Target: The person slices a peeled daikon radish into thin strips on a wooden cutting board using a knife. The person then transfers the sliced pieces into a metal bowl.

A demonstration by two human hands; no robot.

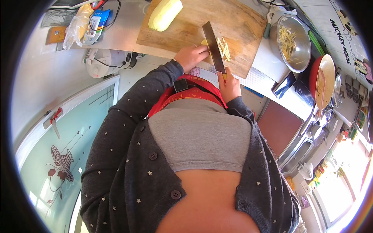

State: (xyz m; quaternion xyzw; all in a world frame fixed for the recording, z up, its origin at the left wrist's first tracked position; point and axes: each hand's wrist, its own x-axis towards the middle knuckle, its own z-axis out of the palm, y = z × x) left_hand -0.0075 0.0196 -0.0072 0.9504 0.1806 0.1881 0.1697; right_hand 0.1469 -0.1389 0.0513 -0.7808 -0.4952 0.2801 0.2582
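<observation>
My right hand grips the handle of a cleaver, whose broad blade stands across the wooden cutting board. Against the blade's left side, the fingers of my left hand hold a pale yellow vegetable piece, mostly hidden by fingers and blade. Thin pale yellow strips lie in a small pile just right of the blade. A large peeled, pale green gourd-like vegetable rests whole at the board's upper left, apart from both hands.
Right of the board are a peeler, a steel bowl of similar strips, a phone and a red pan. A wipes packet and plastic bag lie at left. A white appliance stands below the counter.
</observation>
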